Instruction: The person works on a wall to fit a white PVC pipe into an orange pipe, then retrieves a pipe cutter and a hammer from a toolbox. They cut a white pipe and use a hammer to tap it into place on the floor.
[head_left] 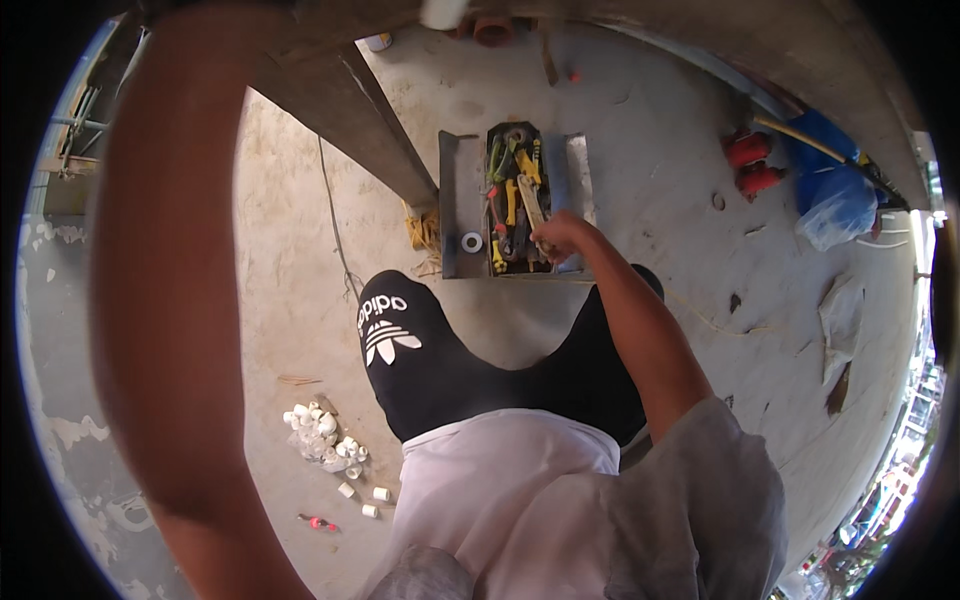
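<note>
My right hand point(563, 236) reaches down to the right side of an open metal toolbox point(462, 190). Its fingers are closed around the lower end of a long, pale wrench point(530, 198), which lies slanted over the other tools. Several hand tools with yellow, green and red grips are heaped in the dark middle tray, among them a yellow-handled tool point(511, 203). On the box's left wing is a round grey-white roll of tape point(471, 242). My left forearm point(170, 280) rises close along the left side of the view, and its hand is beyond the upper edge.
A concrete pillar point(350, 130) stands behind the box to the left. White pipe fittings point(318, 425) lie in a heap at lower left, near a small red-pink item point(320, 522). Red objects point(750, 165) and a blue plastic bag point(838, 210) are at far right.
</note>
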